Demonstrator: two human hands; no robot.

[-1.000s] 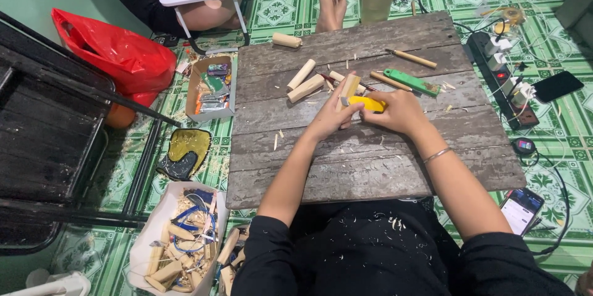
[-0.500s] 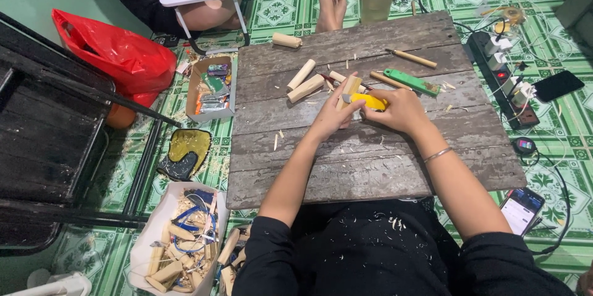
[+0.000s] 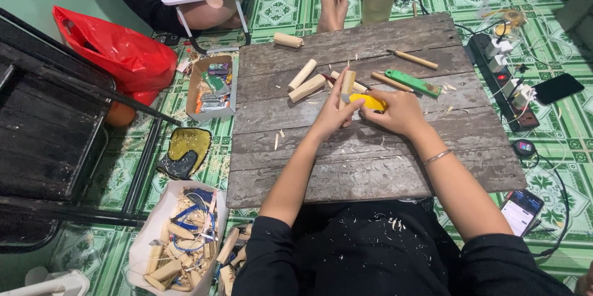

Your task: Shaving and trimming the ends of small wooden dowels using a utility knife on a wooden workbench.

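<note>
My left hand grips a short pale wooden stick that stands nearly upright over a grey weathered wooden board. My right hand is closed on a yellow-handled knife, held against the stick's lower part. Both hands meet near the board's middle. Two cut wooden pieces lie just left of the stick. A green-handled tool and thin sticks lie to the right of it. Pale shavings dot the board and my dark lap.
A cardboard box of small items sits left of the board, a red plastic bag beyond it. A bag of wood pieces lies at lower left. A power strip, phones and another person's feet surround the board.
The hands stay in the same place over the board; only slight shifts of the fingers and the stick show between frames.
</note>
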